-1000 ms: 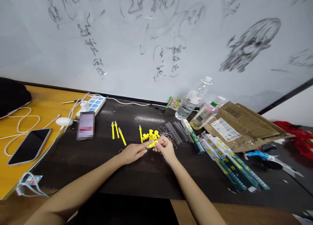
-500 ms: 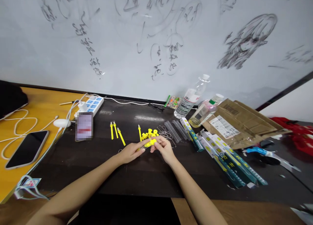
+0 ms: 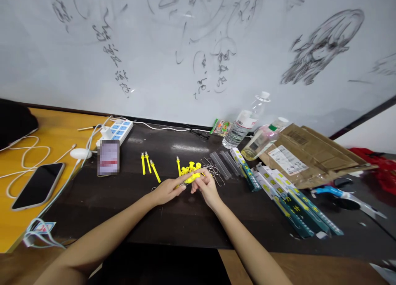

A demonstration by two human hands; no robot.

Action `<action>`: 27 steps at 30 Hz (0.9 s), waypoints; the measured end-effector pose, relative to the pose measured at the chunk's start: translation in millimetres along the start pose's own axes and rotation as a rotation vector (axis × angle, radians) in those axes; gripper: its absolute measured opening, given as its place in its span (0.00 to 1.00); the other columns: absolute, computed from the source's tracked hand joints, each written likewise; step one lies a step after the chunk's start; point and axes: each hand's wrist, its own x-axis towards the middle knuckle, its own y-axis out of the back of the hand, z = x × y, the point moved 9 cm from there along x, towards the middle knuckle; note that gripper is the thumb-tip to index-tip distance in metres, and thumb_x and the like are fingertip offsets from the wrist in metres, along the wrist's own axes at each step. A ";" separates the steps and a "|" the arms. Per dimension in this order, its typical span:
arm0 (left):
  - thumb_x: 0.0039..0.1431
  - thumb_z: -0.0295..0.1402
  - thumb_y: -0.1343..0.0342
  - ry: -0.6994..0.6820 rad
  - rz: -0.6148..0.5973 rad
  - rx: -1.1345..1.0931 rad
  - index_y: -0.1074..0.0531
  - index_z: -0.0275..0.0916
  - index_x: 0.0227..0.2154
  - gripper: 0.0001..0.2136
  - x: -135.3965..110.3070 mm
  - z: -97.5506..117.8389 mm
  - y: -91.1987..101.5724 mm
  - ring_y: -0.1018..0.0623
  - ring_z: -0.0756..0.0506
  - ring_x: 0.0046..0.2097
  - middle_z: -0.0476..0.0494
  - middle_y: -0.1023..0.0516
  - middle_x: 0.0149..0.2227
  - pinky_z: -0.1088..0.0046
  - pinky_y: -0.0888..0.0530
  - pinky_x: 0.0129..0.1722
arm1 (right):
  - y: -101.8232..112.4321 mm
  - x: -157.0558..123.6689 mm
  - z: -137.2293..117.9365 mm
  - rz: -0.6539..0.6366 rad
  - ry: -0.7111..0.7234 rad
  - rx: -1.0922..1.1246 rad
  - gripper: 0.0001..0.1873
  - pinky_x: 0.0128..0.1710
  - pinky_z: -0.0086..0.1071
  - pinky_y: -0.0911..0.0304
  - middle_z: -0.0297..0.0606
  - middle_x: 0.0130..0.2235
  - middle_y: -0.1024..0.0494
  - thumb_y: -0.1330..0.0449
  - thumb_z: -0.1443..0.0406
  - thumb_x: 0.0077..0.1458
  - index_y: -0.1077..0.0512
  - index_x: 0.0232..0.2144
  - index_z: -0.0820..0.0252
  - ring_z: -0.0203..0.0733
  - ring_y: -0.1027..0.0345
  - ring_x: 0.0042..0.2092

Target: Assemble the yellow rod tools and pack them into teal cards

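Note:
My left hand (image 3: 168, 191) is closed on a yellow plastic piece (image 3: 193, 177) with a thin metal part showing near the thumb. From the other side, my right hand (image 3: 208, 187) pinches the same piece; its finer shape is partly hidden by my fingers. Just beyond my hands lies a pile of small yellow spool-like parts (image 3: 191, 166), with bent metal wires (image 3: 213, 169) to its right. One yellow stick with a metal end (image 3: 178, 165) lies left of the pile. Several similar yellow sticks (image 3: 155, 171) lie farther left.
Clear plastic tubes (image 3: 220, 165) and green printed boxes (image 3: 291, 206) lie to the right. Behind them stand a water bottle (image 3: 239, 130), a second bottle (image 3: 262, 140) and a cardboard parcel (image 3: 318, 153). At left are a power strip (image 3: 122, 130), phones (image 3: 38, 186) and cables.
Both hands stay together on the yellow piece, with only slight finger movement. The whole view has shifted a little.

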 end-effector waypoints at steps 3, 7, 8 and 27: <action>0.65 0.37 0.59 0.016 0.026 -0.093 0.57 0.43 0.64 0.27 1.0 -2.2 2.1 0.32 0.52 0.26 0.55 0.32 0.23 0.78 0.35 0.33 | 3.1 2.3 3.5 0.002 -0.035 -0.036 0.16 0.16 0.25 0.39 0.24 0.19 0.32 0.40 0.57 0.53 0.37 0.41 0.56 0.31 0.39 0.17; 0.65 0.37 0.59 0.036 0.063 -0.154 0.54 0.42 0.64 0.26 0.4 -4.0 5.7 0.33 0.53 0.25 0.56 0.33 0.23 0.78 0.35 0.32 | 19.5 7.3 0.0 0.068 -0.031 -0.076 0.18 0.13 0.22 0.44 0.23 0.19 0.33 0.40 0.57 0.53 0.37 0.43 0.57 0.29 0.42 0.15; 0.65 0.38 0.59 0.039 0.070 -0.160 0.52 0.41 0.63 0.25 0.1 -3.7 6.6 0.33 0.53 0.25 0.55 0.33 0.23 0.78 0.35 0.32 | 25.5 8.4 -2.1 0.095 -0.021 -0.090 0.17 0.13 0.22 0.43 0.23 0.19 0.33 0.40 0.57 0.52 0.37 0.42 0.57 0.29 0.42 0.15; 0.63 0.39 0.55 0.035 0.058 0.017 0.41 0.43 0.59 0.22 -1.5 6.4 7.5 0.31 0.51 0.25 0.51 0.28 0.25 0.78 0.37 0.31 | 15.7 8.9 5.1 -0.025 -0.033 -0.258 0.14 0.17 0.25 0.38 0.26 0.19 0.30 0.37 0.59 0.49 0.32 0.37 0.59 0.31 0.38 0.17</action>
